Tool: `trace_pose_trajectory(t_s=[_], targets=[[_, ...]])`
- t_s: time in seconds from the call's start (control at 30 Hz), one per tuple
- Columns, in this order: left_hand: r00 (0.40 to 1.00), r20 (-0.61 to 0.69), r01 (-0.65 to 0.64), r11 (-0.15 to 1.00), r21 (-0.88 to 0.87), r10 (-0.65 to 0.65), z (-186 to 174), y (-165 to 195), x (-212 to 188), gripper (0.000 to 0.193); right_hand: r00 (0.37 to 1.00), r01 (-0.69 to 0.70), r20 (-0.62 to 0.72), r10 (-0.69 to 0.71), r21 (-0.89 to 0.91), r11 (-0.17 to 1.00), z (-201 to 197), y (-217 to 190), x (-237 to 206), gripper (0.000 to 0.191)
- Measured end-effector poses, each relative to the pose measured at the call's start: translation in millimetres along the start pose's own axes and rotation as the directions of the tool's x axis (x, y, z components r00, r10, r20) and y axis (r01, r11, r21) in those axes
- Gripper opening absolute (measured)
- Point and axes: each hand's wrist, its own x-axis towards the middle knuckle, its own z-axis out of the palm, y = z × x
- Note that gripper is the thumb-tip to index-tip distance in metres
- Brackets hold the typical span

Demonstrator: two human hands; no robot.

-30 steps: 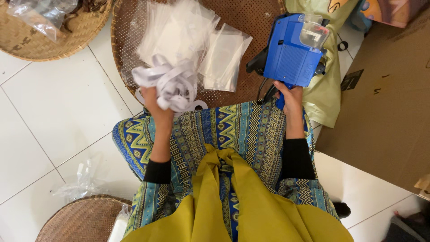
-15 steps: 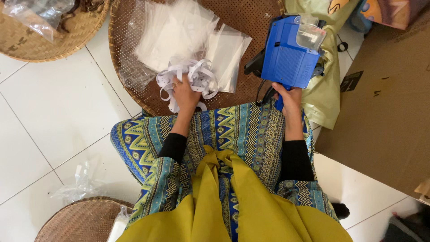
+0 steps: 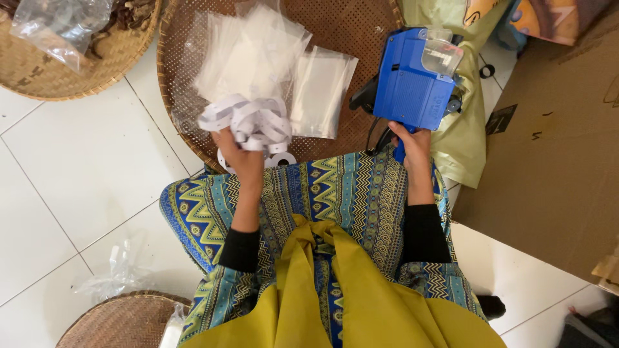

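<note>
**Both hands occupied: label strip in the left, labelling gun in the right**

The left hand (image 3: pixel 242 154) holds a tangled bundle of white paper strip (image 3: pixel 248 122), looped and curled, raised just over the near rim of a large round woven tray (image 3: pixel 361 26). The grip of this hand is closed around the lower part of the bundle, with loops spilling above and to both sides of the fingers. A small white ring-shaped piece (image 3: pixel 284 158) hangs just below the bundle; whether it is joined to the strip cannot be told from this view.

The right hand (image 3: pixel 411 143) is closed around the handle of a blue labelling gun (image 3: pixel 412 80), held upright with its body above the hand. A clear plastic cover (image 3: pixel 443 55) sits at the gun's top right corner. The gun is over the right edge of the tray, well apart from the strip bundle.

On the tray lies a loose heap of clear plastic bags (image 3: pixel 258 58), with one flat bag (image 3: pixel 322 90) lying just beside the heap on its right.

Beyond these: the person sits with a blue zigzag-patterned cloth (image 3: pixel 335 193) across the lap and a mustard-yellow garment (image 3: pixel 348 290) below it. A second woven tray (image 3: pixel 71 58) with a clear bag stands at upper left, a third basket (image 3: pixel 122 322) at lower left, a crumpled clear bag (image 3: pixel 119 270) on the white tiled floor (image 3: pixel 64 180), and brown cardboard (image 3: pixel 554 142) to the right.
</note>
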Motion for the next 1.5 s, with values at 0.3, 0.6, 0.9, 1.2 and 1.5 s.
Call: trace_pose_trajectory(t_s=[0.3,0.6,0.9,1.2,1.5], targets=[[0.988,0.046,0.152,0.918,-0.367,-0.145,-26.5,74.2,15.8,0.055,1.000,-0.008,0.001,0.008,-0.035,0.999,7.1,-0.2,3.5,0.040],[0.897,0.434,0.295,0.840,-0.456,-0.080,138.2,163.6,-56.5,0.086,0.997,0.070,0.023,-0.068,-0.091,0.993,27.3,-4.9,8.0,0.042],[0.500,0.821,0.099,0.923,-0.371,0.276,328.5,233.9,-59.1,0.101,0.996,0.083,0.037,-0.080,-0.075,0.994,37.2,-9.2,3.6,0.040],[0.746,0.542,0.009,0.809,-0.588,0.386,206.4,217.9,-15.3,0.054,0.995,0.083,0.052,-0.081,-0.038,0.996,28.0,-3.3,9.5,0.038],[0.679,0.725,-0.273,0.879,0.392,-0.113,52.2,-18.6,-38.0,0.032,0.998,0.068,0.006,-0.068,-0.016,0.998,14.8,0.5,6.6,0.037]])
